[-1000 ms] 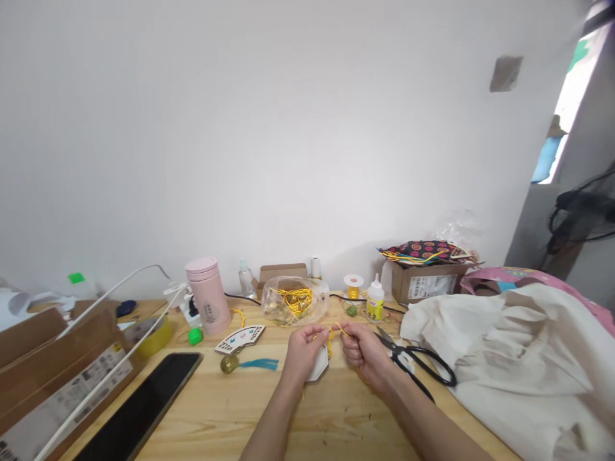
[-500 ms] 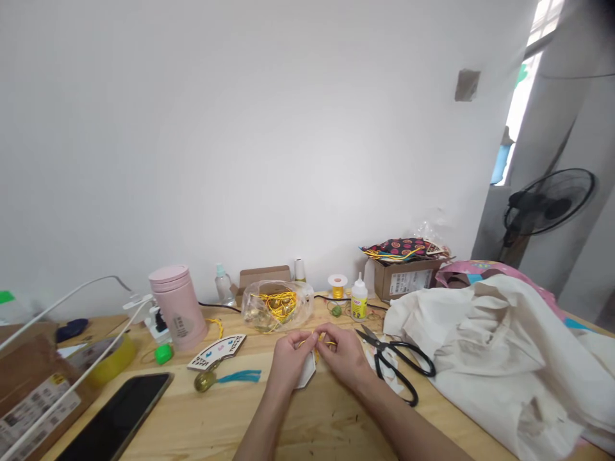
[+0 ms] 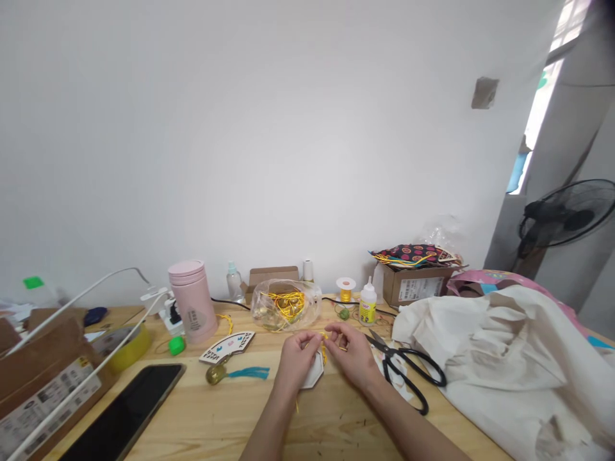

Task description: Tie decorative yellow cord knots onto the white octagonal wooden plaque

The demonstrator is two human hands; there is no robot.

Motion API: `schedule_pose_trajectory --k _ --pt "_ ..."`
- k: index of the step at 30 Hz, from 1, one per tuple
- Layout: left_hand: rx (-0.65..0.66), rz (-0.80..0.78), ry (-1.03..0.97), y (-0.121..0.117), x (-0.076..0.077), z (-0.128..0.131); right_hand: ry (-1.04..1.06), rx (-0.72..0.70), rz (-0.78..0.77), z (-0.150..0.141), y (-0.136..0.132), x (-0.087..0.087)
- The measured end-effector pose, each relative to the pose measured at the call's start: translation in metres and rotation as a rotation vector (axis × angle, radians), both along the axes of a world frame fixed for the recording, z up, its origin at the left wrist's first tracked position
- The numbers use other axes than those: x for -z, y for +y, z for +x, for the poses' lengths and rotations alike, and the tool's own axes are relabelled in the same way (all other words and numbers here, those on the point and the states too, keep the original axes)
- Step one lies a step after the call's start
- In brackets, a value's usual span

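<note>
On the pale wooden tabletop we have a white hexagonal tag, low in front of us and partly under our left hand, whose fingers close over its top edge. A thin yellow cord rises there between our hands, and a loose end hangs below the left palm. Our right hand pinches the cord between thumb and forefinger, just apart from the left.

So far, the cord is at the tag, but nothing else hangs from it. A brass bell and teal tassel lie separately, next to a fan-shaped cream plaque. Our fingers hide the cord's path, so we cannot tell whether it is knotted or threaded through.
</note>
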State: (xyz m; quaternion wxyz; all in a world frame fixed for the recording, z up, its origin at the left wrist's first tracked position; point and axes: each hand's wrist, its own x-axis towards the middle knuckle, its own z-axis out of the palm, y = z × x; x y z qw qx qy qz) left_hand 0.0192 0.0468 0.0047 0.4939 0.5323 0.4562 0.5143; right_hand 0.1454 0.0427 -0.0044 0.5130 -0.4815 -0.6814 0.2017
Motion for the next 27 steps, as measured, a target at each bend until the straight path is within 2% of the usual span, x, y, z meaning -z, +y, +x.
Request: schedule_pose_trajectory --k 4,10,16,21,27 --pt "0.044 -0.036 -0.052 0.001 0.002 0.0 -0.02 -0.007 -0.024 0.001 0.0 0.0" --pt "-0.063 -0.086 -0.124 -0.001 -0.004 -0.001 -0.012 -0.03 -0.003 -0.001 -0.002 -0.002" --pt "-0.088 -0.095 -0.182 -0.001 -0.005 -0.001 0.007 -0.043 -0.037 -0.002 -0.004 -0.005" --pt "-0.095 -0.021 -0.11 -0.001 -0.007 -0.002 0.071 -0.041 -0.088 -0.003 -0.004 -0.007" --pt "-0.076 0.071 -0.133 -0.005 -0.014 0.0 0.14 -0.032 -0.14 -0.003 -0.003 -0.007"
